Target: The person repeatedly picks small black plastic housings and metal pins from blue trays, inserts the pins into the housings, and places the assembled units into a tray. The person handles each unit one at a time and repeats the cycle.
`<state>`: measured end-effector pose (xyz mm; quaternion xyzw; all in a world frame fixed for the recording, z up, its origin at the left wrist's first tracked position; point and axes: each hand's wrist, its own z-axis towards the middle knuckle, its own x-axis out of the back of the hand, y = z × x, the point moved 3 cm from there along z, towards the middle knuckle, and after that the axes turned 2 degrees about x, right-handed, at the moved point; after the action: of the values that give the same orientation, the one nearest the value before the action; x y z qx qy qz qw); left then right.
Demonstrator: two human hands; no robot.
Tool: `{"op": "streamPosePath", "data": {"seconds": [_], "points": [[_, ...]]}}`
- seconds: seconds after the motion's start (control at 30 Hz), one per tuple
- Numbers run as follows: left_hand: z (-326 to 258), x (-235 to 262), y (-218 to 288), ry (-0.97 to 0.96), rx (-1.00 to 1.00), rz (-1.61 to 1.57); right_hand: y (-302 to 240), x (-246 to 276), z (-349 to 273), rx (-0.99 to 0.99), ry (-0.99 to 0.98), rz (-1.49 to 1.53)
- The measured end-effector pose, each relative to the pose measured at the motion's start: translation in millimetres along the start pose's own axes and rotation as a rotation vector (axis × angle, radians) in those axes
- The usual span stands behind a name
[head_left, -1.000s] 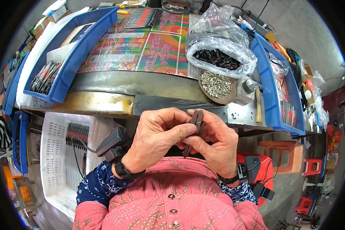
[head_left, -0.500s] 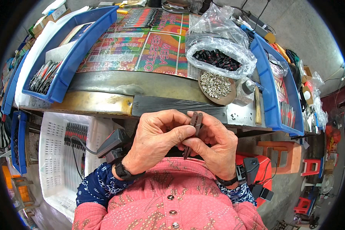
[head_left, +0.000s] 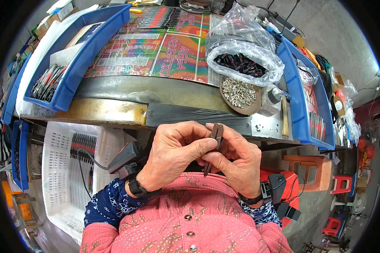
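From my distant place I see the left hand [head_left: 177,145] with thumb and fingers closed in a pinch upon a slim, dark-brown, pointed piece [head_left: 217,131]. The right hand [head_left: 237,158] pinches it also, its thumb lower. The piece leans between them, tip toward half past six. At one o'clock, upon the metal-topped bench [head_left: 135,90], rests a round brown dish [head_left: 253,108] of small silver parts [head_left: 237,92].

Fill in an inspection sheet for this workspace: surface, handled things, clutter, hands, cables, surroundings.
Surface: workbench, worn, partly under a printed sheet.
Handled things: dark slim item, tilted, narrow end toward the person.
Clutter: open plastic bag of black pieces; dish of metal parts; left blue tray and right blue tray, loaded.
Hands: left hand and right hand pinch the item.
Cables: dark cable over the white basket.
Surroundings: orange stool, right.
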<state>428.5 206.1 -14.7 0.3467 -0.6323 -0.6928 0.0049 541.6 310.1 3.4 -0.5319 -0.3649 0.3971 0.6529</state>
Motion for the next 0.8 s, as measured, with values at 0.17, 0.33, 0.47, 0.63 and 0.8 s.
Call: {"op": "streamPosePath", "data": {"seconds": [0.17, 0.33, 0.47, 0.63, 0.8], "points": [[4.2, -1.7, 4.7, 0.019, -0.005, 0.054, -2.5, 0.0, 4.4, -0.011, 0.001, -0.039], [17.2, -4.2, 20.7, 0.009, -0.086, 0.121, -10.7, 8.5, 19.9, -0.039, -0.012, -0.017], [31.5, -9.6, 38.6, -0.006, -0.148, 0.096, -23.3, 14.4, 39.8, 0.037, 0.004, -0.058], [51.7, -13.5, 57.2, -0.021, -0.24, 0.177, -36.8, 17.7, 60.4, 0.111, 0.021, 0.004], [66.0, -15.7, 72.0, -0.046, -0.276, 0.247, -46.2, 22.7, 77.2, 0.18, 0.038, -0.045]]}}
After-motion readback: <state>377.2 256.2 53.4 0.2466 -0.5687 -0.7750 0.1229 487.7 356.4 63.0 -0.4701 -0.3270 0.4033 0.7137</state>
